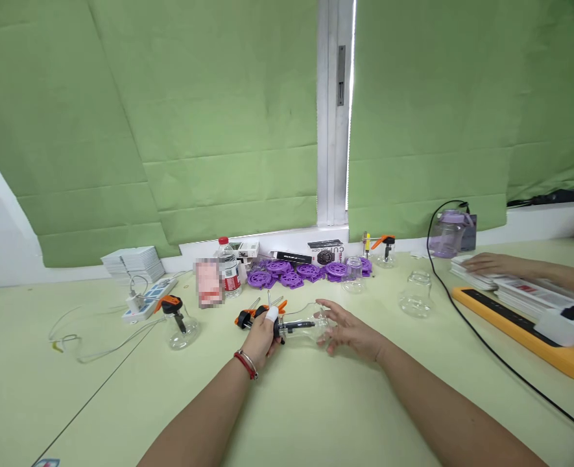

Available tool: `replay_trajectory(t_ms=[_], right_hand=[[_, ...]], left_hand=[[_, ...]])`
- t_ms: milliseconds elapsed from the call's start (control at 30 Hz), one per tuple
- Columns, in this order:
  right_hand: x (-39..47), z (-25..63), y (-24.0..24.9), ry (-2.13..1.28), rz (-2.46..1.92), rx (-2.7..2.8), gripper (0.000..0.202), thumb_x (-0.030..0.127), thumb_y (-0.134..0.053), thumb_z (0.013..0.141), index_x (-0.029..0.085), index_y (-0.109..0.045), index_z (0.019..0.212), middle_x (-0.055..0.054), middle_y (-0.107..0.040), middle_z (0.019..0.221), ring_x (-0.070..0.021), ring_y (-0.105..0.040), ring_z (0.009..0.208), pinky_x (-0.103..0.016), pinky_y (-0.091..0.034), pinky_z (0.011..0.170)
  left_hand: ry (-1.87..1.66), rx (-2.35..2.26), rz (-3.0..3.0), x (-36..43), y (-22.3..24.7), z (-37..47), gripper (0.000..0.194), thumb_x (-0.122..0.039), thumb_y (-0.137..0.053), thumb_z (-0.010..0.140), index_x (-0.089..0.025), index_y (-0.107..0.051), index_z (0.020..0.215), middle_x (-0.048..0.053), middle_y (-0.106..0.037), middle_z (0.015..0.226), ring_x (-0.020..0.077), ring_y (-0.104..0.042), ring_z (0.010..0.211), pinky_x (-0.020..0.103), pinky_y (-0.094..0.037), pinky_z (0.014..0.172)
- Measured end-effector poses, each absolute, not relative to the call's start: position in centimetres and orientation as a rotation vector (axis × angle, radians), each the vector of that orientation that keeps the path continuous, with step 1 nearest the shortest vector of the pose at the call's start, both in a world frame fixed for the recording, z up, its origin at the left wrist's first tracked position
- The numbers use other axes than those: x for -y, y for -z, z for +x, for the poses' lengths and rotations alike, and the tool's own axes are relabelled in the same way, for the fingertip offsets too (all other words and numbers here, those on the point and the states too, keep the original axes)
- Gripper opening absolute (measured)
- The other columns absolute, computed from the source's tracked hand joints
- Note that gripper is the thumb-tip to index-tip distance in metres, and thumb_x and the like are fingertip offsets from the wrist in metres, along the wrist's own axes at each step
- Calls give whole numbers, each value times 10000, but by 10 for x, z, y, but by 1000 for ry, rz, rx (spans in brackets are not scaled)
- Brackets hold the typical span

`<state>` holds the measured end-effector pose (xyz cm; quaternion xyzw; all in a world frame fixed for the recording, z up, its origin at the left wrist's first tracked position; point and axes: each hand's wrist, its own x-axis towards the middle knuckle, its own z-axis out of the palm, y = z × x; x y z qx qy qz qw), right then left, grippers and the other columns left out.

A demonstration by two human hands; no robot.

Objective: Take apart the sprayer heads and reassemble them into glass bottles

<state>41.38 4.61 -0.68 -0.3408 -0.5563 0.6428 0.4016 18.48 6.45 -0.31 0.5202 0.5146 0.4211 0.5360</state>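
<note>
Before me a clear glass bottle [303, 334] lies nearly level between both hands, with a black tube [299, 325] inside it. My left hand [260, 338], its thumb tip wrapped in white, is closed around the black top at the bottle's neck. My right hand [352, 332] has its fingers curved about the bottle's wide base. Just beyond the left hand are loose black-and-orange trigger tops [244, 318] with thin stems, partly hidden. To the left stands another glass bottle [183, 334] fitted with an orange-and-black top.
Purple plastic wheel-shaped parts [291, 277] lie behind, near a water bottle [229, 269] and a cup holder box [326, 253]. Bare glass bottles [416, 295] stand rightward. A power strip [150, 299] is left. Another person's hand [493, 263] rests on white stacks beside an orange-yellow bar [520, 331]; a black cable [476, 327] crosses the table.
</note>
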Motion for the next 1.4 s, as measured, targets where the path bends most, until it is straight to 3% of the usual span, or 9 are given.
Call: replay_trajectory(t_ms=[167,300,400,633,800,1033,1133,1233,1400], right_hand=[[-51,411,14,-1632,-957,1368,495,550,-576,770,204,-475,1108,-62,-632,872,-143,-640,547,-239,-478,459],[-58,408,26,-1619,-1062,1423,579,684,-373,801,132,-541,755,-44,-593,583,-114,-554,412,-200,-393,354],[-60,407,28,-1596,-1087,1418,633,701,-338,801,115,-557,701,-78,-605,647,-126,-586,460,-213,-427,375],[-53,416,14,-1661,-885,1330,690,411,-707,710,277,-372,1297,-92,-555,1137,-180,-676,723,-316,-549,610],[-57,413,21,-1627,-978,1356,456,559,-539,794,161,-533,1018,-60,-640,781,-124,-612,492,-216,-449,408],[-60,406,24,-1568,-1156,1402,584,682,-365,805,136,-534,685,-47,-575,550,-104,-518,389,-200,-376,329],[-56,408,17,-1560,-1059,1346,501,611,-480,799,147,-587,957,-99,-630,868,-132,-603,563,-248,-482,439],[-51,413,10,-1576,-891,1371,603,437,-679,728,284,-440,1260,-102,-476,1247,-166,-636,801,-316,-543,629],[-51,412,12,-1594,-874,1397,621,417,-683,729,262,-418,1269,-84,-548,1099,-173,-657,744,-294,-530,588]], left_hand=[[-1019,-1217,1221,-61,-1,188,491,-600,-394,820,-144,-547,920,-72,-411,453,47,-278,282,177,-147,282],[-1029,-1203,1209,-60,0,189,454,-589,-429,806,-153,-536,869,-78,-398,477,40,-285,290,175,-135,281],[-1027,-1201,1210,-62,2,189,435,-584,-429,805,-160,-521,833,-80,-399,471,41,-284,281,176,-142,275],[-1020,-1220,1207,-64,4,187,501,-618,-392,803,-145,-546,864,-70,-423,441,43,-264,256,187,-135,278],[-1022,-1210,1186,-64,5,188,459,-614,-395,805,-170,-510,807,-71,-428,439,47,-266,256,187,-138,281],[-998,-1211,1187,-66,9,188,468,-637,-398,788,-180,-495,807,-71,-438,425,52,-263,252,188,-131,278],[-1014,-1228,1177,-66,8,187,474,-628,-402,791,-168,-509,823,-74,-432,423,49,-267,250,185,-129,278],[-1025,-1219,1175,-67,6,187,513,-639,-395,787,-150,-533,853,-72,-429,425,46,-263,248,186,-129,278],[-1036,-1219,1197,-64,5,188,524,-630,-371,803,-142,-540,895,-71,-423,422,49,-256,253,182,-136,276]])
